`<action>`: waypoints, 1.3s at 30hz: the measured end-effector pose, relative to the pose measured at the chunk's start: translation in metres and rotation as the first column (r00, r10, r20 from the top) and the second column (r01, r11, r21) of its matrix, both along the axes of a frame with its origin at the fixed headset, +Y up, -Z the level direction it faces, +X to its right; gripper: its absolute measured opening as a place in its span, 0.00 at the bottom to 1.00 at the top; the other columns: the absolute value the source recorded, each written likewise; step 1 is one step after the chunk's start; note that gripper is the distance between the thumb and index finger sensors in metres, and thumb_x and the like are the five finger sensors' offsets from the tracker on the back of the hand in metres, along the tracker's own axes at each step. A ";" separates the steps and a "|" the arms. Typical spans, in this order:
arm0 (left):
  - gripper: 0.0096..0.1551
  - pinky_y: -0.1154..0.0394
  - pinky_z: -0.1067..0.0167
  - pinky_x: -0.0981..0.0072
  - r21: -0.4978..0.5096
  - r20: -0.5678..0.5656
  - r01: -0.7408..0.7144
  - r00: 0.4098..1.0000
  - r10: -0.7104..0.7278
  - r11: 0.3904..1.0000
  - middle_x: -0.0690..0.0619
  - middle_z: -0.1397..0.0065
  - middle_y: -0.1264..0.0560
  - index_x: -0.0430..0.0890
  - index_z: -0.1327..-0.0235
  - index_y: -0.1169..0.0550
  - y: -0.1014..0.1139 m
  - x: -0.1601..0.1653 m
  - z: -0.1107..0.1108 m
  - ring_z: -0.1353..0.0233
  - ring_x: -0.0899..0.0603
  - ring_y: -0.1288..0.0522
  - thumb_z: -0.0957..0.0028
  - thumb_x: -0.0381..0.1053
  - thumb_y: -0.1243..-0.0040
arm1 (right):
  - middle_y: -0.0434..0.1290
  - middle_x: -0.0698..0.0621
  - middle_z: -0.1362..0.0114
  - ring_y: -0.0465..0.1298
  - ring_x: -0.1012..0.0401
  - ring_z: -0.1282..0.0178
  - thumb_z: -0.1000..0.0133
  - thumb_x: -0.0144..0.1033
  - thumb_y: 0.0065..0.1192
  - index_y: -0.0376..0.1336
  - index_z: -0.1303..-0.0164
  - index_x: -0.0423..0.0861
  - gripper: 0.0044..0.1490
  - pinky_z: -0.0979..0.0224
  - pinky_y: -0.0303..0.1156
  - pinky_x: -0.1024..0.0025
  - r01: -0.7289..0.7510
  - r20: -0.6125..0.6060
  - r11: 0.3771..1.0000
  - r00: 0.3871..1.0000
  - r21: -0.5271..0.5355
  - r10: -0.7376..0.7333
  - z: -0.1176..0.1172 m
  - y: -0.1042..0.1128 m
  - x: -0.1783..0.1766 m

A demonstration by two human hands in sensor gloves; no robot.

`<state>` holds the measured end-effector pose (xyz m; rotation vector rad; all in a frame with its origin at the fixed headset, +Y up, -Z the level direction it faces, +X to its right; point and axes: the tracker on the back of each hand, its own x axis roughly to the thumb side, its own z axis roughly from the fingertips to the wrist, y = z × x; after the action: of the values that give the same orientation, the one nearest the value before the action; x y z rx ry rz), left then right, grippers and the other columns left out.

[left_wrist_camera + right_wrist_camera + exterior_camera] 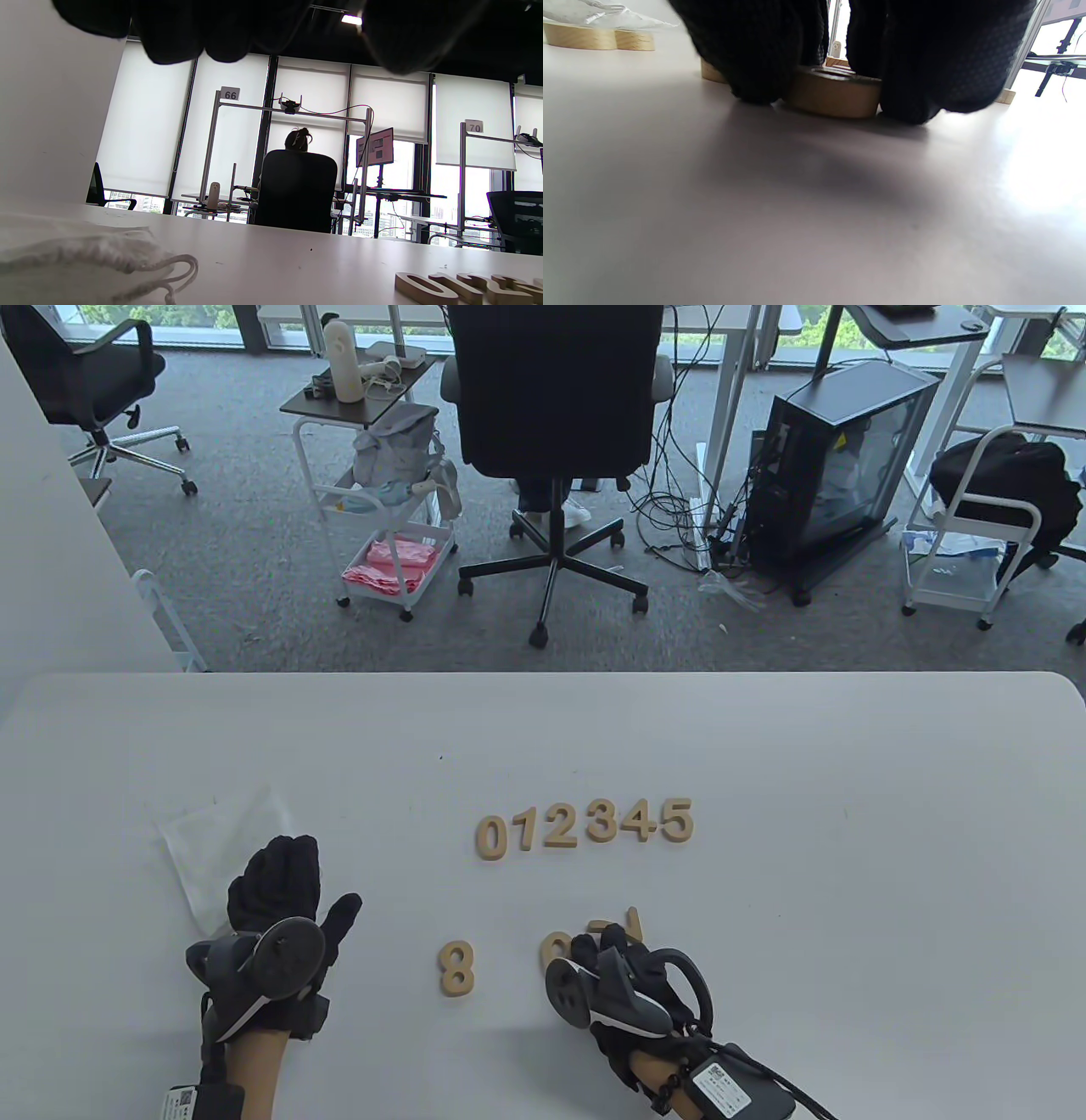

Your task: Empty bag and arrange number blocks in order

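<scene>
Wooden number blocks 0 to 5 [585, 824] lie in a row mid-table; the row's left end shows in the left wrist view [466, 288]. A loose 8 [456, 969] lies nearer me. My right hand [607, 954] is down over several other loose blocks, one likely a 7 [633, 920]. In the right wrist view its fingers [755, 51] pinch a rounded block [833, 95] from both sides on the table; its digit is hidden. My left hand [284, 891] lies with fingers extended over the edge of the flat clear drawstring bag [212, 840], which also shows in the left wrist view [76, 250].
The white table [848, 814] runs wide to the right and behind the row. Beyond its far edge stand an office chair [556, 407], a cart [390, 517] and a computer case [836, 466] on the floor.
</scene>
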<state>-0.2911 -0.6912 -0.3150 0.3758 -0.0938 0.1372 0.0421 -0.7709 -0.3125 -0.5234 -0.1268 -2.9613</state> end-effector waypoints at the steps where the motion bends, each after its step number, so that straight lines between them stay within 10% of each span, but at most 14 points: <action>1: 0.50 0.37 0.32 0.22 -0.002 -0.001 -0.001 1.000 0.001 1.000 0.29 0.20 0.39 0.34 0.20 0.37 0.000 0.000 0.000 0.24 0.20 0.33 0.47 0.64 0.41 | 0.63 0.27 0.24 0.78 0.35 0.41 0.45 0.33 0.71 0.62 0.25 0.41 0.36 0.40 0.81 0.46 0.006 0.006 1.000 1.000 -0.010 -0.006 0.000 0.000 0.000; 14: 0.50 0.37 0.32 0.22 -0.013 -0.009 0.000 1.000 0.000 1.000 0.29 0.20 0.39 0.34 0.20 0.37 0.000 0.000 -0.001 0.24 0.20 0.33 0.47 0.64 0.41 | 0.60 0.23 0.27 0.76 0.32 0.41 0.43 0.33 0.64 0.68 0.31 0.43 0.28 0.41 0.81 0.47 0.385 0.157 0.915 0.917 -0.120 -0.366 -0.017 0.010 0.035; 23: 0.50 0.37 0.32 0.22 -0.009 -0.010 -0.002 1.000 0.002 1.000 0.28 0.20 0.39 0.34 0.20 0.37 0.001 -0.001 -0.001 0.24 0.20 0.33 0.47 0.64 0.41 | 0.63 0.26 0.27 0.80 0.37 0.43 0.43 0.45 0.66 0.68 0.33 0.46 0.29 0.43 0.85 0.52 0.900 0.345 0.418 0.434 -0.126 -0.832 -0.030 0.036 0.094; 28: 0.50 0.37 0.32 0.22 -0.004 -0.009 -0.003 1.000 0.003 1.000 0.29 0.20 0.39 0.34 0.20 0.37 0.001 -0.001 -0.001 0.24 0.20 0.33 0.47 0.64 0.41 | 0.67 0.32 0.31 0.82 0.38 0.42 0.41 0.35 0.65 0.66 0.34 0.47 0.24 0.43 0.87 0.52 0.956 0.353 0.294 0.272 0.009 -0.895 -0.036 0.046 0.127; 39: 0.50 0.37 0.32 0.22 0.007 -0.013 -0.007 1.000 0.007 1.000 0.29 0.20 0.39 0.34 0.20 0.37 0.002 -0.002 -0.001 0.24 0.20 0.33 0.47 0.64 0.41 | 0.77 0.41 0.36 0.79 0.42 0.41 0.44 0.29 0.68 0.67 0.36 0.48 0.25 0.40 0.81 0.52 0.867 0.346 0.333 0.204 0.371 -0.916 -0.049 0.056 0.186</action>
<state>-0.2933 -0.6897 -0.3156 0.3842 -0.0803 0.1411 0.2283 -0.7151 -0.3611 0.4866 0.4769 -4.1720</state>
